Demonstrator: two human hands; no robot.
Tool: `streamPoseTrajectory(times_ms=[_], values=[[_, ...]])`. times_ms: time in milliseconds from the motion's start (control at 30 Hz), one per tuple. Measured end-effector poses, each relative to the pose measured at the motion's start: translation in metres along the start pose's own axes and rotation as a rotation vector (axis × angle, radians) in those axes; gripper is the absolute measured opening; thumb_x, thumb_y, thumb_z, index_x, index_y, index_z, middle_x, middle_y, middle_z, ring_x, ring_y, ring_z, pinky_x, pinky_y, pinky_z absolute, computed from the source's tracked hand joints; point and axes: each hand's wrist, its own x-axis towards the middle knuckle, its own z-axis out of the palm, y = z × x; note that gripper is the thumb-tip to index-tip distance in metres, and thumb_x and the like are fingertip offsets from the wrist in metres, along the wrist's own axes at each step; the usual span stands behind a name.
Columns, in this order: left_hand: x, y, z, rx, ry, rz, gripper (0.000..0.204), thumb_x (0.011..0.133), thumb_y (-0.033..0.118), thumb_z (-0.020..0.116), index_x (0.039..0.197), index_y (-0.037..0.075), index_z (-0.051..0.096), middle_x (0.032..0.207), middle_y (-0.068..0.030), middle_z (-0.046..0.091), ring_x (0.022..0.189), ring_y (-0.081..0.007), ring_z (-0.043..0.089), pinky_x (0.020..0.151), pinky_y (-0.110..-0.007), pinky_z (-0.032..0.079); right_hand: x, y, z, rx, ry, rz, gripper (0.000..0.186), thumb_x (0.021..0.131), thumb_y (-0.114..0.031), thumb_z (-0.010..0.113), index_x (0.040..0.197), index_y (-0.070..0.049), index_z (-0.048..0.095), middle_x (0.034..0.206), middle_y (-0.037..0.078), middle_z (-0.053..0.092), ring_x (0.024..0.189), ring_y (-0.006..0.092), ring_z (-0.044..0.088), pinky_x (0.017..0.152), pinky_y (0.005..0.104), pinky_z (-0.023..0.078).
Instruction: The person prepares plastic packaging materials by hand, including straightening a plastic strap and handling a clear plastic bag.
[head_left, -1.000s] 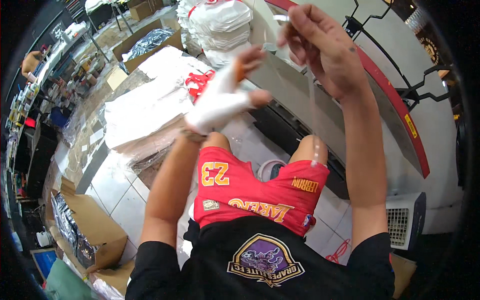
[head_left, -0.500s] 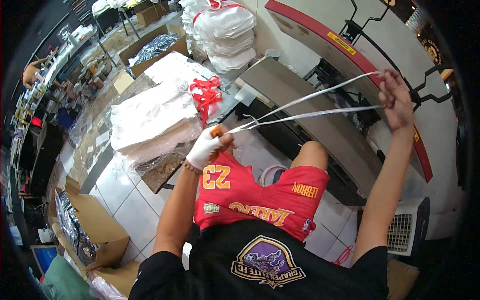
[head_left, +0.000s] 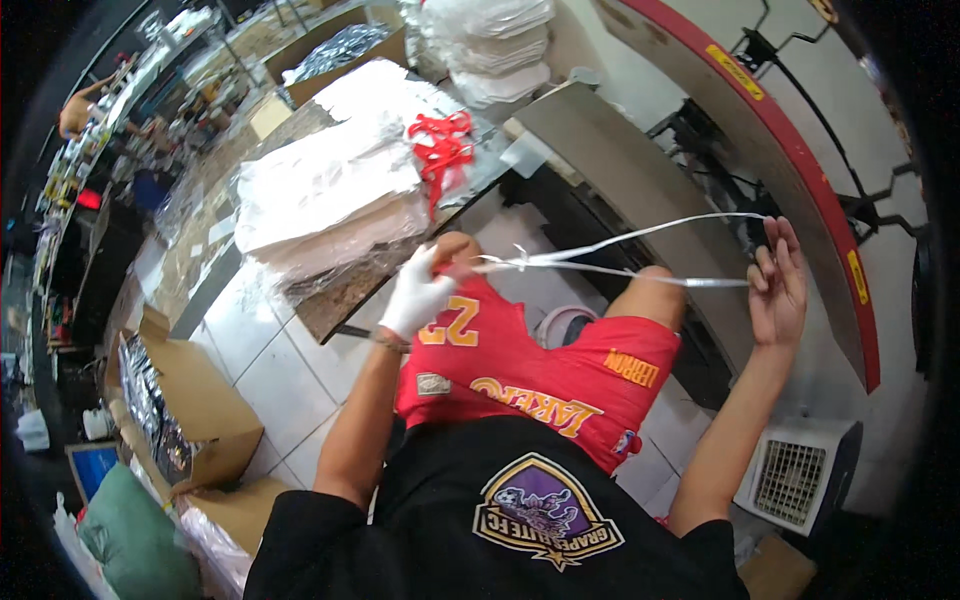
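Observation:
A thin white ribbon [head_left: 705,283] is stretched between my hands as a long loop, with a small knot near its left end. My left hand [head_left: 415,295], in a white glove that leaves some fingertips bare, is closed on the knotted end above my red shorts. My right hand [head_left: 780,290], bare and raised at the right, has the far end of the loop hooked around its curled fingers, holding the two strands apart. Beyond my left hand, a stack of folded white fabric [head_left: 320,180] lies on a worktable, with a tangle of red ribbon [head_left: 440,145] beside it.
A grey flat-topped bench [head_left: 610,160] and a large red-edged machine [head_left: 800,165] stand at the right. A white vented unit [head_left: 800,475] is at lower right. Open cardboard boxes [head_left: 215,410] are at lower left. Bagged white bundles [head_left: 490,45] rise at the back; another person [head_left: 75,115] is far left.
My right hand has come lower and a little left, with the loop still around its fingers. The ribbon's strands lie closer together. The view has shifted slightly.

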Motion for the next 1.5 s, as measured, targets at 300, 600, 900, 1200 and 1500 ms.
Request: streamPoseTrajectory(times_ms=[300, 600, 900, 1200, 1500], values=[[-0.025, 0.109, 0.119, -0.251, -0.72, 0.316, 0.033, 0.084, 0.03, 0.07, 0.1, 0.003, 0.06, 0.092, -0.0178, 0.062, 0.083, -0.0285, 0.06, 0.073, -0.04, 0.046, -0.022, 0.047, 0.115, 0.223, -0.263, 0.103, 0.055, 0.084, 0.007, 0.042, 0.139, 0.001, 0.041, 0.144, 0.021, 0.039, 0.12, 0.0287, 0.055, 0.092, 0.0358, 0.055], [-0.052, 0.064, -0.02, -0.695, -0.304, -0.334, 0.017, 0.09, 0.01, 0.051, 0.099, -0.002, 0.057, 0.088, -0.0144, 0.067, 0.084, -0.0212, 0.066, 0.072, -0.03, 0.052, 0.001, 0.03, -0.02, -1.246, 0.407, -0.284, 0.011, 0.089, -0.011, 0.068, 0.092, 0.0, 0.066, 0.085, 0.001, 0.062, 0.079, 0.008, 0.056, 0.069, 0.0231, 0.046], [-0.046, 0.005, -0.055, -1.066, 0.139, -0.327, 0.02, 0.096, 0.023, 0.057, 0.09, 0.004, 0.053, 0.082, -0.0095, 0.061, 0.083, -0.0224, 0.064, 0.074, -0.035, 0.052, -0.005, 0.042, -0.04, -0.102, 0.121, 0.39, 0.016, 0.093, -0.008, 0.055, 0.108, -0.002, 0.054, 0.077, 0.003, 0.058, 0.076, 0.0161, 0.063, 0.087, 0.037, 0.054], [-0.058, -0.032, -0.054, -0.47, 0.33, -0.349, 0.02, 0.095, 0.019, 0.057, 0.084, 0.002, 0.057, 0.076, -0.0037, 0.059, 0.07, -0.0123, 0.06, 0.065, -0.027, 0.049, -0.015, 0.038, -0.044, -0.246, -0.02, 0.374, 0.032, 0.082, -0.003, 0.06, 0.112, -0.001, 0.05, 0.07, -0.001, 0.049, 0.071, 0.012, 0.057, 0.086, 0.0355, 0.052], [-0.059, -0.027, -0.094, -0.349, 0.297, -0.315, 0.021, 0.095, 0.02, 0.058, 0.084, 0.002, 0.058, 0.078, -0.0031, 0.06, 0.074, -0.0106, 0.057, 0.071, -0.026, 0.048, -0.047, 0.022, -0.031, -0.531, -0.326, 0.734, 0.019, 0.078, -0.013, 0.07, 0.074, -0.001, 0.055, 0.08, 0.012, 0.062, 0.077, 0.0203, 0.066, 0.058, 0.0302, 0.052]])
